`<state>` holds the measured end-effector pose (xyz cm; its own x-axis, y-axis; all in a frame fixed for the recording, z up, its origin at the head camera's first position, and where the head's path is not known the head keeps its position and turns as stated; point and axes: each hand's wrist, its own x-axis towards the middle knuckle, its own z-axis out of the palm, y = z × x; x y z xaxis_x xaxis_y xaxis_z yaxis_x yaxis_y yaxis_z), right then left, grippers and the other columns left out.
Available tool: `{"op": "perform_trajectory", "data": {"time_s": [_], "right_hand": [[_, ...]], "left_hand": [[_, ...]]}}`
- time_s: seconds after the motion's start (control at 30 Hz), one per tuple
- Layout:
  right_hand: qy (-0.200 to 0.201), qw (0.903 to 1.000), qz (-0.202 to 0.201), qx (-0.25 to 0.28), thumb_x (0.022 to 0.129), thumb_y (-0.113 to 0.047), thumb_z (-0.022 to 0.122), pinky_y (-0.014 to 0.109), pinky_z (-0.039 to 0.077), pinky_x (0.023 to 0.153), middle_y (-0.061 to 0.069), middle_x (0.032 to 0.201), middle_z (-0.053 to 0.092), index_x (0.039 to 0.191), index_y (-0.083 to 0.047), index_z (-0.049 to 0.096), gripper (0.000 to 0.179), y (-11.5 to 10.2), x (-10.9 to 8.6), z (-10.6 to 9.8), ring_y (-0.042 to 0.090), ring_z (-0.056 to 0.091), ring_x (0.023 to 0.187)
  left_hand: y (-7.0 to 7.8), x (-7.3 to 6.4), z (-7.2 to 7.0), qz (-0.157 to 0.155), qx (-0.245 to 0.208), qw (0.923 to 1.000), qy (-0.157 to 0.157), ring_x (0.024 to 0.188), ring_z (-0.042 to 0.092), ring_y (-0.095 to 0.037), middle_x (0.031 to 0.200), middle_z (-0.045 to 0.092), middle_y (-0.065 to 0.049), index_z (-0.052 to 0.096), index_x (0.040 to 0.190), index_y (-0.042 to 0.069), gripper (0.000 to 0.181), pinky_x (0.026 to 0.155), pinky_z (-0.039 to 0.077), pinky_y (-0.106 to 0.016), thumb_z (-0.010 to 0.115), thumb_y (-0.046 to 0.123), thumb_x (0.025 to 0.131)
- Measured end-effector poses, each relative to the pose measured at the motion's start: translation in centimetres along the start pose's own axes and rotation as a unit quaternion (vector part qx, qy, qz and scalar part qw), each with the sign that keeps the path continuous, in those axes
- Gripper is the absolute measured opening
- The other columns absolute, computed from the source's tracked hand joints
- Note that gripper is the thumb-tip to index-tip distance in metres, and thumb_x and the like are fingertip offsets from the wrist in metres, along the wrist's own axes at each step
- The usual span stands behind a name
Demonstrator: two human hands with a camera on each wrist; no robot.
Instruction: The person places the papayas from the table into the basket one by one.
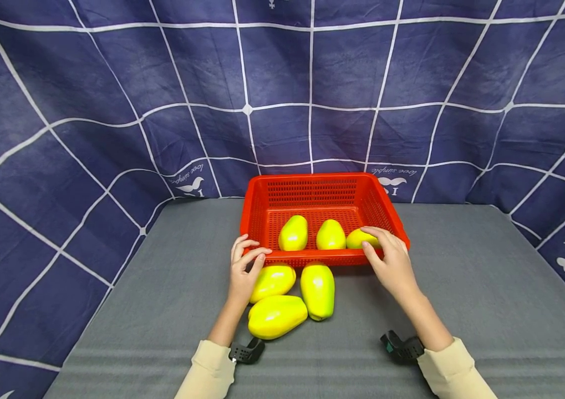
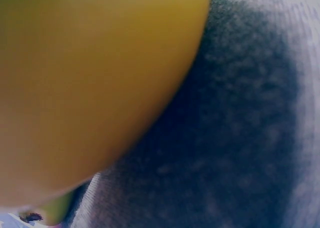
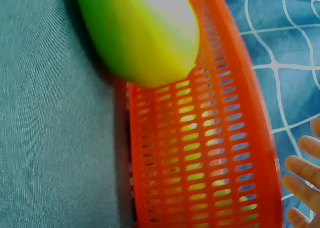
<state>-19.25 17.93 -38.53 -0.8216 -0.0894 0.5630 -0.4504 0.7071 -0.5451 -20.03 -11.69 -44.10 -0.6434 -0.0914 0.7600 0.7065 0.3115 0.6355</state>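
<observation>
A red plastic basket (image 1: pixel 324 257) with slotted walls holds three yellow-green mangoes, one of them near the middle (image 1: pixel 331 235). At the basket's front left corner is my left hand (image 1: pixel 244 269), its fingertips right at the rim, fingers loosely bent. My right hand (image 1: pixel 393 257) is at the front right of the rim; its index finger overlaps the rightmost mango (image 1: pixel 357 238) in the head view. Its spread fingers (image 3: pixel 302 170) show beside the rim in the right wrist view. A mango (image 2: pixel 90 78) fills much of the left wrist view.
Three more mangoes lie on the grey tabletop (image 1: pixel 357 343) before the basket: one upright (image 1: pixel 317 293), one lower left (image 1: pixel 276 317), one behind it (image 1: pixel 276 280). A blue curtain (image 1: pixel 342 72) with white lines hangs behind the table.
</observation>
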Motion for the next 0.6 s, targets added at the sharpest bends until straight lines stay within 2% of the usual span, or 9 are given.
{"op": "perform_trajectory", "data": {"time_s": [0.13,0.2,0.43,0.6], "right_hand": [[0.024,0.9994,-0.009,0.023,0.085,-0.012,0.059,0.050,0.028,0.098,0.010,0.117,0.060,0.115,-0.010,0.059,0.030,-0.9,-0.7,-0.4,0.025,0.051,0.112],[0.032,0.9989,-0.016,0.031,0.084,-0.010,0.060,0.049,0.028,0.098,0.010,0.116,0.060,0.115,-0.009,0.059,0.031,-1.4,-1.1,-0.5,0.024,0.051,0.111],[0.052,0.9959,-0.055,0.051,0.079,-0.003,0.063,0.037,0.030,0.094,0.008,0.112,0.062,0.113,-0.009,0.061,0.034,-3.1,-2.9,0.1,0.020,0.050,0.108],[0.041,0.9946,-0.080,0.053,0.077,0.000,0.065,0.030,0.031,0.093,0.004,0.110,0.062,0.111,-0.012,0.062,0.036,-4.1,-3.8,1.2,0.017,0.053,0.105]], "left_hand": [[-0.7,-0.3,0.0,-0.003,0.000,1.0000,-0.006,0.121,0.034,-0.042,0.100,0.053,-0.024,0.069,0.086,0.002,0.013,0.108,0.019,-0.036,0.059,-0.004,0.082],[-0.7,-0.3,0.0,-0.004,0.000,1.0000,-0.008,0.121,0.034,-0.041,0.100,0.053,-0.022,0.069,0.086,0.002,0.012,0.109,0.019,-0.035,0.059,-0.003,0.082],[-0.5,-0.2,0.2,0.000,0.003,1.0000,-0.004,0.121,0.034,-0.043,0.099,0.053,-0.026,0.069,0.084,-0.001,0.017,0.104,0.019,-0.052,0.059,-0.012,0.077],[1.1,0.3,0.0,0.002,0.002,1.0000,-0.002,0.117,0.032,-0.051,0.096,0.051,-0.031,0.067,0.083,-0.006,0.016,0.103,0.020,-0.055,0.057,-0.016,0.076]]}}
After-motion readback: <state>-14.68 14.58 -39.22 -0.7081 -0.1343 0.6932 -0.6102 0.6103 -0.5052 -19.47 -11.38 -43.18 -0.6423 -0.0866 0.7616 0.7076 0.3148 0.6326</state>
